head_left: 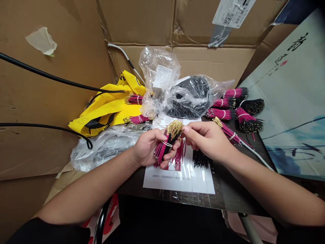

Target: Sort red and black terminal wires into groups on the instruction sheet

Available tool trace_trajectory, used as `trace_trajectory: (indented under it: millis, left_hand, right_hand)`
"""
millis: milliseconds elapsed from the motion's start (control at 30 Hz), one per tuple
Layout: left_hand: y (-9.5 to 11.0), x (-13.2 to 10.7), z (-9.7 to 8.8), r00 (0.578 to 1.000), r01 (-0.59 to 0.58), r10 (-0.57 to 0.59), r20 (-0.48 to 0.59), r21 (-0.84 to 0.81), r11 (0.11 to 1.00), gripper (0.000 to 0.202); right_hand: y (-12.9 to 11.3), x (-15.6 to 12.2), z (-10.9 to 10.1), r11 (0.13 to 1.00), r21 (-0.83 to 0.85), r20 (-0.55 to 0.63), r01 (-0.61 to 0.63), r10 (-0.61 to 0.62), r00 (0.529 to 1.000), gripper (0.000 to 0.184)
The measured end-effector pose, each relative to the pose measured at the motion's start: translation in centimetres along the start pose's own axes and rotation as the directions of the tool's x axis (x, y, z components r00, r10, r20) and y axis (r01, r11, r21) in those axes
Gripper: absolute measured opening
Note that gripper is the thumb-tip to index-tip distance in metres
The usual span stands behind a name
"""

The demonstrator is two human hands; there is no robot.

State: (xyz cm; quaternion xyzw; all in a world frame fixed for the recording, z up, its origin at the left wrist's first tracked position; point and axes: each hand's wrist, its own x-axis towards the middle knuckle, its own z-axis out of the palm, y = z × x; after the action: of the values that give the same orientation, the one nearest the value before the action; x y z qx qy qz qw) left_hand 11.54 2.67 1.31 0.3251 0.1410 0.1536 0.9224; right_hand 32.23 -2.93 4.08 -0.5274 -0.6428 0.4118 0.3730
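While the left hand point(147, 147) grips a white-tied bundle of gold-tipped magenta wires point(169, 142) at the centre of the view, the right hand point(208, 140) pinches its gold tips between closed fingers, more tied bundles point(222, 113) lie at 2 o'clock on the bench point(172, 200), and a bag of black wires point(189, 98) sits at 1 o'clock.

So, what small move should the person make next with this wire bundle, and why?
I would probably square up the gold pins with the right hand, while the left hand grips the pink-and-black wire bundle near its white tie. The pin ends look uneven and fanned out, and that right hand touches them.
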Motion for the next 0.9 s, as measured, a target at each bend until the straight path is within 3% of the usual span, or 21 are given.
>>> trace_trajectory:
  millis: [133,300,467,600,767,900]
  left_hand:
    - [0.0,0.1,0.1,1.0,-0.02,0.02,-0.006,0.006,1.0,0.029]
    - [-0.2,0.3,0.0,0.996,-0.034,0.042,-0.076,0.107,0.994,0.019]
    - [-0.4,0.3,0.2,0.991,-0.018,0.039,-0.127,0.159,0.987,0.032]
    - [-0.7,0.4,0.5,0.989,0.0,0.03,-0.144,0.201,0.98,0.036]
    - [-1.1,0.5,0.3,0.985,-0.032,0.083,-0.152,0.312,0.95,0.037]
    - [-1.2,0.5,0.4,0.99,-0.036,0.077,-0.122,0.31,0.95,0.03]
  right_hand:
    - [0.4,0.2,0.2,0.99,0.142,0.043,-0.018,0.012,0.999,0.048]
    - [0.3,0.4,0.8,0.993,0.082,0.012,-0.088,0.087,0.996,0.041]
    - [0.1,0.4,1.0,0.969,0.177,0.059,-0.175,0.167,0.984,0.039]
    - [0.5,0.6,0.8,0.962,0.131,0.027,-0.239,0.237,0.971,0.042]
    - [0.7,0.9,0.7,0.944,0.239,0.124,-0.229,0.204,0.971,0.038]
    - [0.9,1.1,0.4,0.919,0.324,0.173,-0.225,0.176,0.969,0.031]
